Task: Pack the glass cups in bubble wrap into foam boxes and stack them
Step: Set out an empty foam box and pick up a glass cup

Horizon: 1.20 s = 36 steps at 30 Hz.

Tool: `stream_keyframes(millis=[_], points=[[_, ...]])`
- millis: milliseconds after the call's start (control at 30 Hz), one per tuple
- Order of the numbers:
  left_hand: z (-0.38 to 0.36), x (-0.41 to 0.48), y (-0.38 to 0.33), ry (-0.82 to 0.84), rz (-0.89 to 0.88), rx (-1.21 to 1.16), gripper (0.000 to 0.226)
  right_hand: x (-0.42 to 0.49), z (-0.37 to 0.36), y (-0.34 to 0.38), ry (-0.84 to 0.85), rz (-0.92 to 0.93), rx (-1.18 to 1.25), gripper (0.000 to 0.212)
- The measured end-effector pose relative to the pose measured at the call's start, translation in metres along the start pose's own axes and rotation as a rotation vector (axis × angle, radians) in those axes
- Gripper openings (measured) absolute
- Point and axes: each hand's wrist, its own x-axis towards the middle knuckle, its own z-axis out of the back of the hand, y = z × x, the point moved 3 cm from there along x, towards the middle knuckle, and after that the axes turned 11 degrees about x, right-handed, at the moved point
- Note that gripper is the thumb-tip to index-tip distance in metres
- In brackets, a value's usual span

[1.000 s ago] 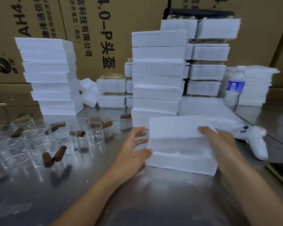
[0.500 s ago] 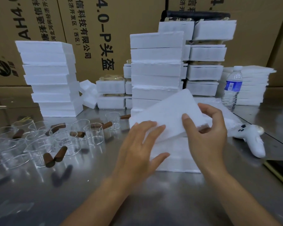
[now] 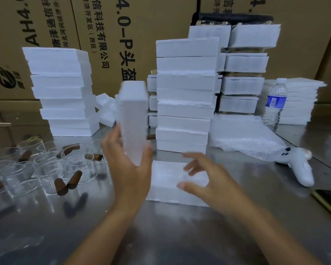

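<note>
My left hand (image 3: 129, 167) grips a white foam lid (image 3: 134, 119) and holds it upright on its edge above the table. The lower half of the foam box (image 3: 166, 190) lies flat on the steel table just right of that hand. Over this box hovers my right hand (image 3: 208, 180), fingers spread, holding nothing. Several clear glass cups (image 3: 46, 169) with brown wooden handles stand in a cluster at the left. A sheet of bubble wrap (image 3: 243, 136) lies at the right, behind the box.
A tall stack of closed foam boxes (image 3: 185, 96) rises straight behind the open box, with another stack (image 3: 63, 92) at the left and more at the back right (image 3: 245, 73). A water bottle (image 3: 275, 104), a white controller (image 3: 298, 165) and cardboard cartons (image 3: 103, 35) border the table.
The lid was lifted off the foam box with both hands and swung up to the left. My right hand let go of it and dropped over the box half on the table.
</note>
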Motion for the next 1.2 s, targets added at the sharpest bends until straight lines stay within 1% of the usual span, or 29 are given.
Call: stream_keyframes(millis=[33,67,133,200,267,300,367,433,567,667,733,767,833,900,967,1067,1200], points=[[0.003,0.004,0.005,-0.014,0.108,-0.058,0.054,-0.001,0.001,-0.005,0.083,0.010,-0.176,0.056],[0.005,0.006,0.010,-0.018,0.204,-0.104,0.053,-0.001,0.003,-0.008,0.109,0.028,-0.282,0.045],[0.006,0.008,0.023,-0.014,0.368,-0.160,0.052,-0.001,0.012,-0.011,0.072,0.024,-0.341,0.025],[0.006,0.006,0.031,-0.011,0.509,-0.202,0.050,-0.001,0.020,-0.014,0.022,-0.003,-0.383,0.017],[0.003,0.003,0.033,0.006,0.588,-0.227,0.055,-0.002,0.027,-0.019,-0.016,-0.039,-0.470,0.016],[0.002,0.001,0.033,0.024,0.602,-0.223,0.063,-0.002,0.029,-0.023,-0.026,-0.069,-0.507,0.016],[-0.002,-0.004,0.031,0.088,0.605,-0.183,0.087,-0.002,0.031,-0.028,-0.039,-0.130,-0.540,0.016],[-0.004,-0.010,0.027,0.149,0.578,-0.138,0.105,0.000,0.031,-0.033,-0.054,-0.181,-0.557,0.015],[-0.004,-0.018,0.021,0.214,0.511,-0.044,0.115,0.000,0.026,-0.038,-0.077,-0.268,-0.561,0.012],[-0.005,-0.024,0.019,0.304,0.497,0.021,0.120,0.002,0.025,-0.041,-0.091,-0.313,-0.592,0.021],[-0.003,-0.028,0.018,0.336,0.507,0.037,0.116,0.004,0.025,-0.043,-0.102,-0.338,-0.601,0.031],[-0.003,-0.029,0.017,0.336,0.520,0.041,0.109,0.005,0.026,-0.043,-0.109,-0.351,-0.600,0.034],[-0.001,-0.030,0.019,0.315,0.548,0.065,0.088,0.005,0.027,-0.044,-0.131,-0.364,-0.594,0.036],[0.002,-0.028,0.024,0.274,0.568,0.126,0.062,0.005,0.029,-0.044,-0.162,-0.366,-0.571,0.031],[0.005,-0.024,0.031,0.248,0.602,0.207,0.047,0.005,0.029,-0.044,-0.198,-0.374,-0.545,0.031],[0.008,-0.020,0.041,0.270,0.691,0.331,0.044,0.005,0.030,-0.044,-0.243,-0.397,-0.536,0.042],[0.010,-0.019,0.046,0.301,0.746,0.381,0.048,0.003,0.032,-0.044,-0.305,-0.378,-0.515,0.042]])
